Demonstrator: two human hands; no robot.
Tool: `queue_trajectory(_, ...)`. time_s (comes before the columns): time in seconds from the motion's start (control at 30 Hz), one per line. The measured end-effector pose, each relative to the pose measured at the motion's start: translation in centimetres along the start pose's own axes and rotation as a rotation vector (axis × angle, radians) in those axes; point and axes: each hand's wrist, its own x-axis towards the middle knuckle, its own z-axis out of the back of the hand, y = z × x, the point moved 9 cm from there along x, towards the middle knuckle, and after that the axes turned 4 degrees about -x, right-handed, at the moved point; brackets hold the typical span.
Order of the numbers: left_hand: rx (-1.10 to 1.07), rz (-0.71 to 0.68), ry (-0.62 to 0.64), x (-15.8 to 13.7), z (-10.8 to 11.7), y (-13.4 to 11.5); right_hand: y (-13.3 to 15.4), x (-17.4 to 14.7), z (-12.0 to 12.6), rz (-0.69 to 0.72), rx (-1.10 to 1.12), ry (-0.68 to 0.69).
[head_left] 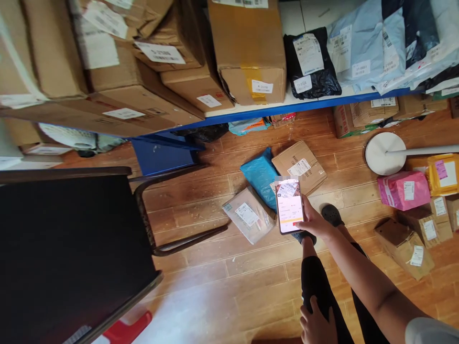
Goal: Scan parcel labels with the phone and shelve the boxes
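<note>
A smartphone [289,210] with a lit screen is in my right hand [313,220], whose thumb lies over a red button low on the screen. The top of the screen shows a parcel label. My left hand [317,322] rests on my black-trousered leg, fingers spread and holding nothing. On the floor just beyond the phone lie a blue plastic parcel [260,174], a flat cardboard box [303,167] with a white label, and a box in clear plastic wrap [249,215]. The phone hides part of the blue parcel.
Cartons [247,48] and bagged parcels [355,48] crowd a blue-edged shelf [251,112]. A black chair [71,253] stands left. Right are a white round base with a pole [385,153], a pink parcel [403,190] and several small boxes [405,246]. My shoes [332,215] stand near the phone.
</note>
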Motion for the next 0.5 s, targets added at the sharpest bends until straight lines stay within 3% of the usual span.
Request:
queue_trajectory(0.23,-0.055,0.044,-0.050,1.1,-2.0,1.8,-6.5,-1.7,-0.1,-0.162,0.008,-0.069)
queue_trajectory(0.5,-0.143,0.053,-0.148,0.2,-0.7,0.8,-14.6,1.9,4.6,-0.202,-0.184,-0.237)
